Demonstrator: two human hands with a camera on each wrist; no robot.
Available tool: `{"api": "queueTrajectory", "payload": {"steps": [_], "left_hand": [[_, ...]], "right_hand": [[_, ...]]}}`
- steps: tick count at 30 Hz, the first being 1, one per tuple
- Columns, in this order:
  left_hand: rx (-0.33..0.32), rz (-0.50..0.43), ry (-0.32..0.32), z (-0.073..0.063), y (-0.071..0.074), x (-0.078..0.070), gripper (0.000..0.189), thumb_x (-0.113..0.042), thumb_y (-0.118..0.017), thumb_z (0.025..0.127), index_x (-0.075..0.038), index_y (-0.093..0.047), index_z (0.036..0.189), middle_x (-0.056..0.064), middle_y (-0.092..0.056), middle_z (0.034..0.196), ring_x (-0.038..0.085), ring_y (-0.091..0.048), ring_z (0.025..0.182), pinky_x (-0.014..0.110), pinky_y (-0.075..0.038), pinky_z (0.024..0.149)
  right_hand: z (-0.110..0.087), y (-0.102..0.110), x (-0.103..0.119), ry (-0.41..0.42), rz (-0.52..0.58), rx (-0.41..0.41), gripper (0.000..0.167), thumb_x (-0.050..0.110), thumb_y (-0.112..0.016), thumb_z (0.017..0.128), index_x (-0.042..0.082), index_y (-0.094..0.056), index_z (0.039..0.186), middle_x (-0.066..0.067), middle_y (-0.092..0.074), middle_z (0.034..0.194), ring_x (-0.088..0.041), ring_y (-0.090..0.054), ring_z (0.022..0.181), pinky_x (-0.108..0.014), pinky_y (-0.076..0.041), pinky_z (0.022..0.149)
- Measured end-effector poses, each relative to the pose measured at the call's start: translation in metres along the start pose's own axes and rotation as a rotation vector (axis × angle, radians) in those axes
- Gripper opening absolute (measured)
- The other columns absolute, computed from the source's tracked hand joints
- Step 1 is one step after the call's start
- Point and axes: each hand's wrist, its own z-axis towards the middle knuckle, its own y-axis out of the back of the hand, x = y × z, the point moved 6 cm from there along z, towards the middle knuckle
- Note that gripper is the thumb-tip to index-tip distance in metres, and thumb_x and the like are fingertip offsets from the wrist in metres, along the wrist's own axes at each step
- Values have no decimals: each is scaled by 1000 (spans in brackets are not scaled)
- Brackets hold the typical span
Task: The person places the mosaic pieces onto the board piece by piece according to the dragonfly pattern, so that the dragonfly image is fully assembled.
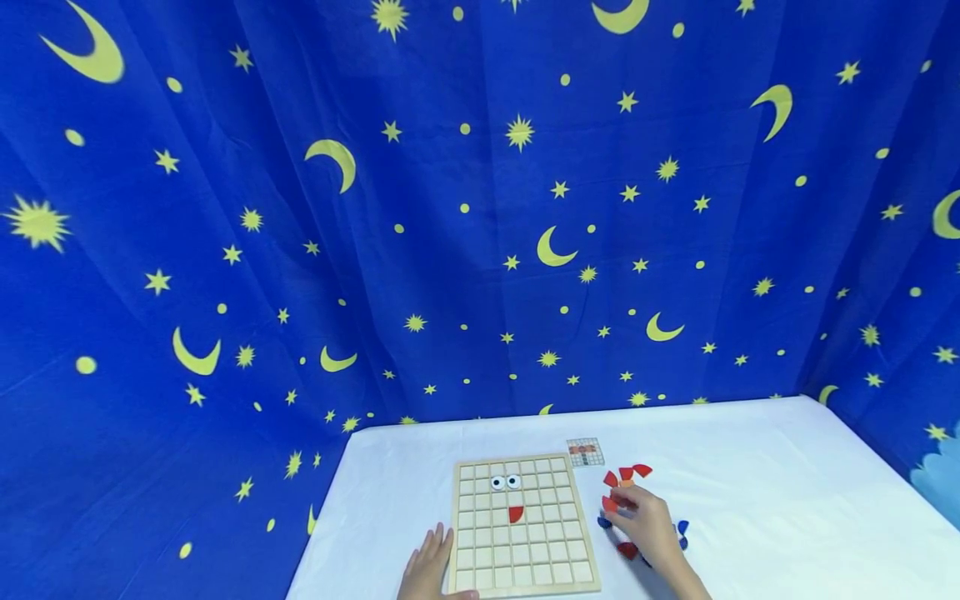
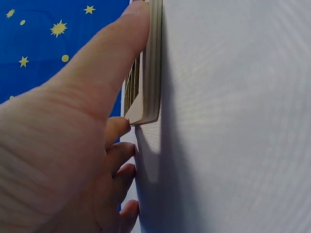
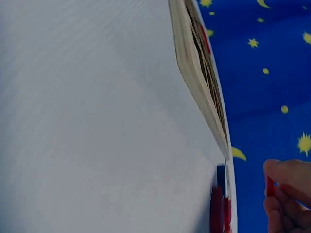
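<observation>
A wooden grid board (image 1: 532, 591) lies on the white table. Two round eye pieces (image 1: 497, 482) and a red quarter-round piece (image 1: 516, 514) sit in its cells. My left hand (image 1: 429, 571) is at the board's lower left corner, fingers extended beside the left edge. In the left wrist view its thumb (image 2: 131, 24) lies along the frame. To the right of the board, my right hand (image 1: 648, 525) is over the loose pieces. Between its thumb and fingers it pinches a small red piece (image 3: 270, 186), seen edge-on in the right wrist view.
Loose red pieces (image 1: 642, 471) and blue pieces (image 1: 682, 527) are scattered around the right hand, partly hidden by it. A small pattern card (image 1: 585, 452) lies by the board's far right corner. A blue curtain (image 1: 450, 275) with moons and stars hangs behind the table.
</observation>
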Motion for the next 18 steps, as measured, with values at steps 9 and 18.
{"api": "queueTrajectory", "payload": {"steps": [9,18], "left_hand": [[-20,-14,-7,-3,5,-4,103,-49,-78,72,11,-33,142,39,-24,148,58,-18,137,74,-15,106],[-36,-6,1,-4,2,-4,105,-48,-80,68,10,-34,141,36,-26,149,56,-20,138,72,-16,107]], "right_hand": [[8,-23,48,173,35,-36,30,3,-82,67,0,-73,96,-2,-72,85,-14,-67,78,-28,-56,73],[10,-41,70,301,86,-90,29,-5,-82,61,-1,-73,89,-2,-70,77,-12,-64,69,-22,-54,63]]}}
